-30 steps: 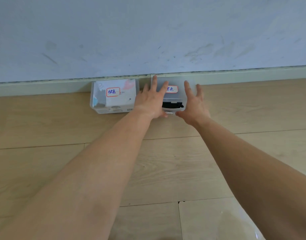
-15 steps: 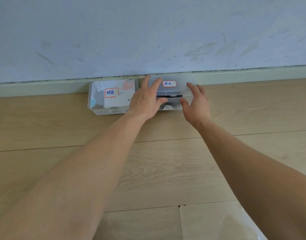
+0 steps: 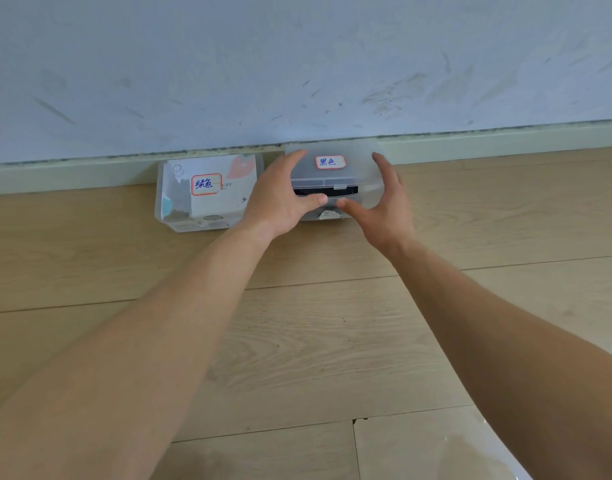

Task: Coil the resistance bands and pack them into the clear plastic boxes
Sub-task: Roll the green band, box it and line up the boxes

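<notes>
1 box (image 3: 332, 174); left hand (image 3: 276, 202), right hand (image 3: 384, 206) fingers (image 3: 381, 161) wrap its ends.

the wall (image 3: 297, 64) is pale blue-grey with darker scuffs. the skirting board (image 3: 505, 147) is pale greenish cream. the floor (image 3: 297, 341) is light tan wood with fine grain and thin dark seams. the right box (image 3: 335, 176) is frosted clear, and a black band (image 3: 325, 192) shows through its front. the right label (image 3: 330, 162) is white, red-edged, with blue writing. the left box (image 3: 207, 220) is clear, and the left label (image 3: 206, 184) is coloured the same, over white card with coral and teal patches.
</notes>
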Demonstrator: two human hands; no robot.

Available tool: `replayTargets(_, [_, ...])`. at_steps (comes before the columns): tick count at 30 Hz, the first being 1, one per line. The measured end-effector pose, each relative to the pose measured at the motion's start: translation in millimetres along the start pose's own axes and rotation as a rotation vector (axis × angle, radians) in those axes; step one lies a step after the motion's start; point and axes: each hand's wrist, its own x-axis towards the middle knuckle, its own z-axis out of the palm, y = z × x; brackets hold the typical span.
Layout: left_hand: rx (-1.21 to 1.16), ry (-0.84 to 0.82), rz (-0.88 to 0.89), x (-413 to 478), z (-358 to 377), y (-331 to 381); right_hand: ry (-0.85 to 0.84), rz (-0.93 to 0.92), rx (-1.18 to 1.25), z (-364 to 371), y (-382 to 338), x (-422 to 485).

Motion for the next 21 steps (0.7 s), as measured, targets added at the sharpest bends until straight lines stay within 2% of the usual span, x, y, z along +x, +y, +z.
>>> replayTargets(6, [-0.054,-0.023,0.033,1.7,-11.2,-4.1,0.05,0.036,0.054,7.5,2.5,-0.4])
replayTargets(11, [-0.094,0.05,0.013,2.7,-3.8,-5.1,0.099,0.025,0.066,9.6,1.6,3.2])
replayTargets(16, [0.005,0.126,0.041,-2.9,4.7,0.5,0.105,0.002,0.025,11.9,1.0,6.8])
replayTargets(21, [0.117,0.075,0.06,-2.1,7.7,-3.4,0.101,-0.013,-0.001,14.1,1.7,7.3])
